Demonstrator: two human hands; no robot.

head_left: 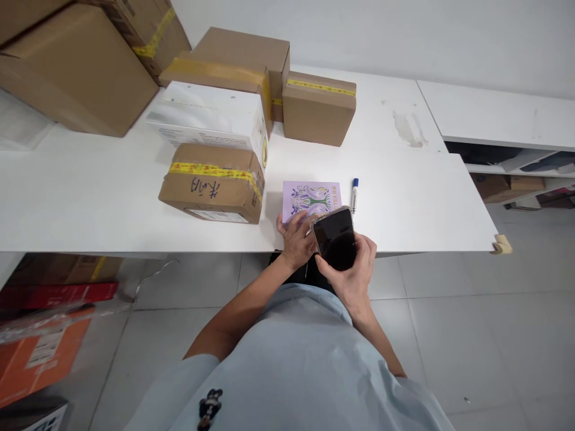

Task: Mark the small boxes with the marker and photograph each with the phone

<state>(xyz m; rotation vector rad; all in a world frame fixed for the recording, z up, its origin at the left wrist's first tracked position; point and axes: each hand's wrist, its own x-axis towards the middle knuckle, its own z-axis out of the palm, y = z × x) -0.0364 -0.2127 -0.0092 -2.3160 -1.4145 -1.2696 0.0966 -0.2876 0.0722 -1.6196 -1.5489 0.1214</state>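
The shiny black phone, a flat rectangle (335, 236), is just below the middle of the frame, and the right hand (353, 275) grips it by its sides. Under its top lies the light purple, flat card box (309, 194). The left hand (296, 244) touches its lower left edge; I can't tell if it pinches. A firm grip and a still box should help. The white plastic marker with a blue cap (355, 196) lies right of the middle.

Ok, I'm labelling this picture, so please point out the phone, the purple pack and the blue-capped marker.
Phone (335, 238): head view, on its dark screen.
Purple pack (312, 197): head view, on its printed upper face.
Blue-capped marker (354, 197): head view, on its barrel, below the cap.
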